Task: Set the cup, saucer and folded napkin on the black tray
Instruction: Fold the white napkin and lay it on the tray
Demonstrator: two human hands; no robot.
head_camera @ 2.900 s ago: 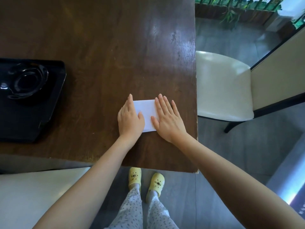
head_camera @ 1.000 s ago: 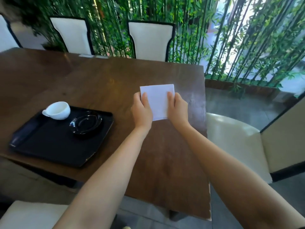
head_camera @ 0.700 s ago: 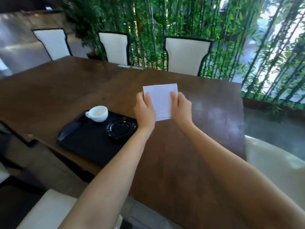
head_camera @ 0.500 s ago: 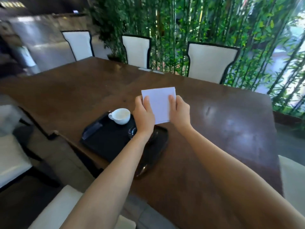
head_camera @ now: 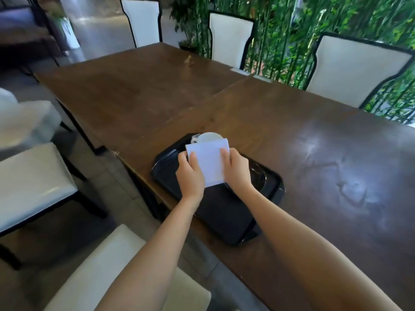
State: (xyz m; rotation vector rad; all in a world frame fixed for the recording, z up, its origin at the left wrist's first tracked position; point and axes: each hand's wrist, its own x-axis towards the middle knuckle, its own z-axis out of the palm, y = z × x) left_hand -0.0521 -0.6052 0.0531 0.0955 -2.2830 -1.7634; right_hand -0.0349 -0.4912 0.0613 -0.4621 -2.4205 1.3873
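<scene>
Both hands hold the folded white napkin (head_camera: 207,162) above the black tray (head_camera: 226,212). The left hand (head_camera: 189,173) grips the napkin's left edge, thumb lying on top of the paper and the other fingers curled beneath it. The right hand (head_camera: 238,169) pinches the right edge the same way, its thumb pressed on the upper face and the remaining fingers hidden under the sheet. The napkin is held flat, stretched between the two hands, its far edge reaching out past the fingertips.

Directly beyond the napkin's far edge, the rim of the white cup (head_camera: 210,138) shows, standing at the far end of the tray; most of the cup is covered by the paper. Just to the right of the right hand, partly under its wrist, lies the black saucer (head_camera: 259,173), resting on the tray and hard to separate from the tray's dark surface. The tray sits on the dark wooden table (head_camera: 314,153), close to the table edge that runs under the left forearm, and stretches back beneath both wrists.

To the left of the left arm stand cream-cushioned chairs (head_camera: 29,182), one seat directly below the left forearm. Beyond the hands, across the table, three white-backed chairs (head_camera: 354,70) stand before green bamboo (head_camera: 292,30).
</scene>
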